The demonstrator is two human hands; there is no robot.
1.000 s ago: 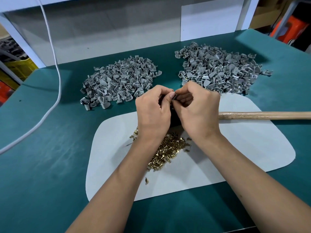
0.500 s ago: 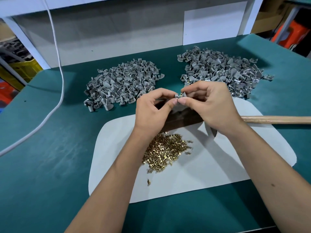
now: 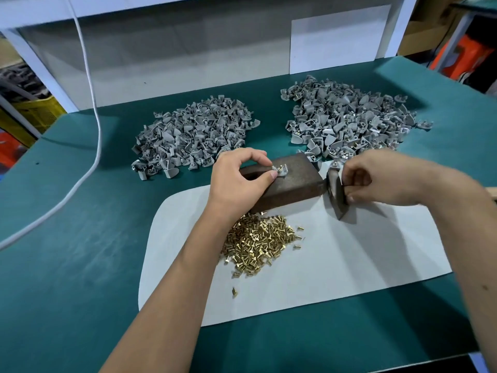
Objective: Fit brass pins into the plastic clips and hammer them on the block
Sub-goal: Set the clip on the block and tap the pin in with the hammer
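- Far left on the green counter [image 3: 67, 265]: white cable [image 3: 94, 109] drops from up top & curves off toward the left edge.
- Back left-centre: pile of grey plastic clips [image 3: 193, 135], loose on the counter.
- Centre, nearer: white sheet [image 3: 336, 265] w/ heap of brass pins [image 3: 258, 246] on it, a few strays beside & one nearer the front.
- Left hand [image 3: 239, 181] reaches over the pins; thumb & forefinger pinch one clip [image 3: 279, 172] w/ a brass pin standing in it, set on top of the block.
- Rusty brown block [image 3: 295, 181] lies partly on the sheet's far edge, between the 2 hands.
- Just right of block: hammer head [image 3: 336, 192], dark, tip down on the sheet, close to the block's end; can't tell if touching.
- Right hand [image 3: 382, 181] is blurred, fingers curled round the hammer handle just behind the head.
- Back right: 2nd, bigger pile of grey clips [image 3: 349, 119].
- Far right edge: a bit of wooden handle [image 3: 491, 191] shows past the wrist.
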